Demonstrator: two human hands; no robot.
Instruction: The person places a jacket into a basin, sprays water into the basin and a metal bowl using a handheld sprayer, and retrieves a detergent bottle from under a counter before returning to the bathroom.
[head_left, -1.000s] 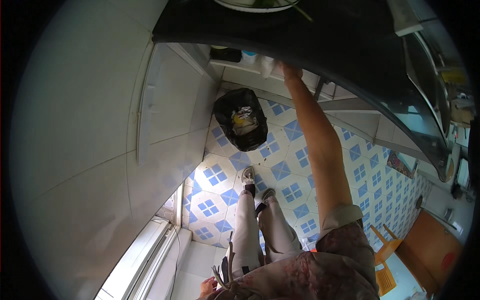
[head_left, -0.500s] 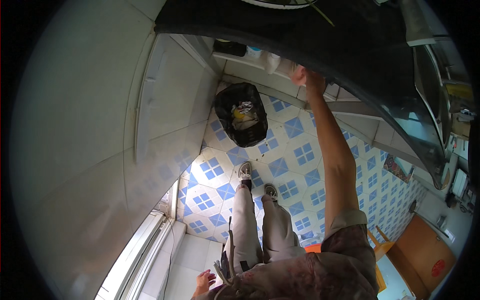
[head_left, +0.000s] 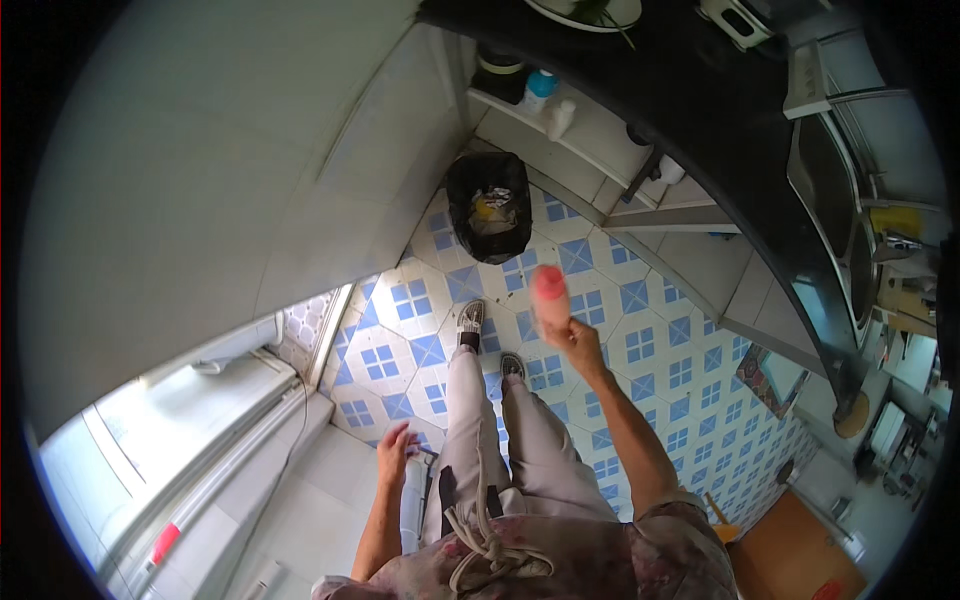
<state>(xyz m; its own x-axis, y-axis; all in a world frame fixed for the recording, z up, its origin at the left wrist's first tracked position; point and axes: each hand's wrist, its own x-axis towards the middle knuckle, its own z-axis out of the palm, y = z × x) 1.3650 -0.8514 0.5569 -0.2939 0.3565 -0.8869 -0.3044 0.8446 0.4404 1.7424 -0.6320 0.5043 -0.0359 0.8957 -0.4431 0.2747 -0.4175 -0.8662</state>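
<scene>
Mottled brownish-pink top point(head_left: 600, 560), knotted beige cord point(head_left: 488, 549), pale trousers point(head_left: 468, 420), checked dark-and-white shoes point(head_left: 470, 317)

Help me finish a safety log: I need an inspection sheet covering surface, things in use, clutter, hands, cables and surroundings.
Surface: blue-and-white tiled floor, with small dark specks near the bin; dark countertop above.
Things in use: pinkish bottle with a reddish top, motion-blurred, held above the floor.
Clutter: blue-topped bottle and white bottle on the shelf under the countertop; waste in the black-lined bin.
Hands: right hand grips the pinkish bottle; left hand is loosely open, nothing seen in it.
Cables: thin dark cable along the pale ledge at left.
Surroundings: pale wall at left; orange-brown panel at lower right.
</scene>
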